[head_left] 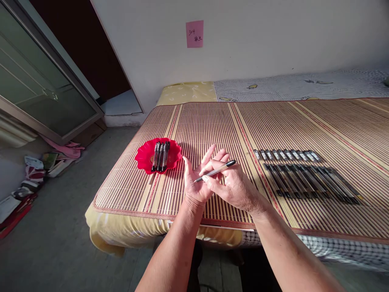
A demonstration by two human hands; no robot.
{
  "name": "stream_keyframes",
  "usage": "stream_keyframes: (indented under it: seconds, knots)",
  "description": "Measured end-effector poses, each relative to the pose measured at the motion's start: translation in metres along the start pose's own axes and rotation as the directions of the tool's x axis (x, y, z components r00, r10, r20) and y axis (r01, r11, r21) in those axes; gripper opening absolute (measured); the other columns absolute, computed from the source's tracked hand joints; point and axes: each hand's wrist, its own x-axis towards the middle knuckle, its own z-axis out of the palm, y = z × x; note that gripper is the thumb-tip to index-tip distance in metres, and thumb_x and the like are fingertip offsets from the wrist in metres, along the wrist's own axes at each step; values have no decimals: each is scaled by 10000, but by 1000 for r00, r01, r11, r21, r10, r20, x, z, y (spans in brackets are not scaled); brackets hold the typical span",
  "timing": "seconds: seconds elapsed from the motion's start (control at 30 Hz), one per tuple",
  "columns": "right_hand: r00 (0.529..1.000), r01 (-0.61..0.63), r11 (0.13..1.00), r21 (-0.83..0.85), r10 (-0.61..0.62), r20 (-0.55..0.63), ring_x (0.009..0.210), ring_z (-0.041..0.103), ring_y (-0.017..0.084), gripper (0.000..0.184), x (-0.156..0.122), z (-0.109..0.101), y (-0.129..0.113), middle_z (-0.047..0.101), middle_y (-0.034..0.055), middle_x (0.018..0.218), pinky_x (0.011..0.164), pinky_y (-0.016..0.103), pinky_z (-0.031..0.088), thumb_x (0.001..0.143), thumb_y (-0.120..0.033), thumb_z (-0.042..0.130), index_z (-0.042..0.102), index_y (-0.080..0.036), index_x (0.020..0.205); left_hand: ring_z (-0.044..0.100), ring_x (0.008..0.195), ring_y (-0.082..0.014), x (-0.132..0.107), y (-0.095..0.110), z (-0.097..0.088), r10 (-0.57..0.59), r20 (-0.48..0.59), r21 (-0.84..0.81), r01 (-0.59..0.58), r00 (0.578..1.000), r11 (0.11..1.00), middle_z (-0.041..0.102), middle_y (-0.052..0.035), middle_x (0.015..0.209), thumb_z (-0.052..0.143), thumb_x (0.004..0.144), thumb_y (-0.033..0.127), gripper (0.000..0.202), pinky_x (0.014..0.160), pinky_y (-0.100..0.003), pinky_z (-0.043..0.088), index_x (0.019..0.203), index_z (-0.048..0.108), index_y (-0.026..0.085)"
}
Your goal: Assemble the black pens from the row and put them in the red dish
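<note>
Over the mat's near side, my right hand (234, 184) pinches a gel pen (216, 170) between thumb and fingers, its black end up to the right. The pen's tip points down-left onto the palm of my left hand (196, 180), which lies palm up with fingers spread. Left of my hands, a red scalloped plate (142, 156) holds several capped pens (160, 156). On the right lies a row of pen caps (287, 155), and nearer to me a row of uncapped pens (310, 182) side by side.
A striped bamboo mat (209, 121) covers the bed, with a yellow sheet (121, 227) hanging over its front edge. A pink note (194, 34) sticks to the wall. Papers and cloth (60, 158) lie on the floor by the glass door (45, 81) at left.
</note>
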Motion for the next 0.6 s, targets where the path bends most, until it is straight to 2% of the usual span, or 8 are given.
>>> stream_keyframes:
  seconds: [0.33, 0.5, 0.6]
  knots:
    - [999, -33, 999, 39, 34, -23, 681, 654, 150, 136, 1, 1, 0, 758, 51, 856, 626, 278, 535, 940, -258, 614, 724, -180, 955, 391, 1543, -381, -2, 2, 8, -5, -34, 1, 5, 999, 1000, 598, -192, 1523, 289, 966, 800, 936, 1282, -548, 279, 1627, 371, 142]
    - [1000, -15, 1000, 23, 15, 5, 561, 596, 121, 121, 0, 1, -1, 722, 17, 742, 574, 267, 505, 932, -252, 613, 704, -179, 900, 425, 1522, -387, -2, 2, 7, -6, -42, 8, 7, 999, 1000, 610, -204, 1503, 262, 969, 807, 951, 1278, -544, 293, 1614, 396, 122]
    - [1000, -16, 1000, 17, 15, 15, 574, 615, 128, 125, 0, 1, -1, 741, 23, 770, 593, 277, 516, 933, -255, 610, 709, -182, 911, 406, 1532, -397, -2, 2, 8, -18, -49, 24, 19, 999, 1000, 590, -203, 1527, 286, 957, 818, 952, 1276, -562, 289, 1621, 390, 143]
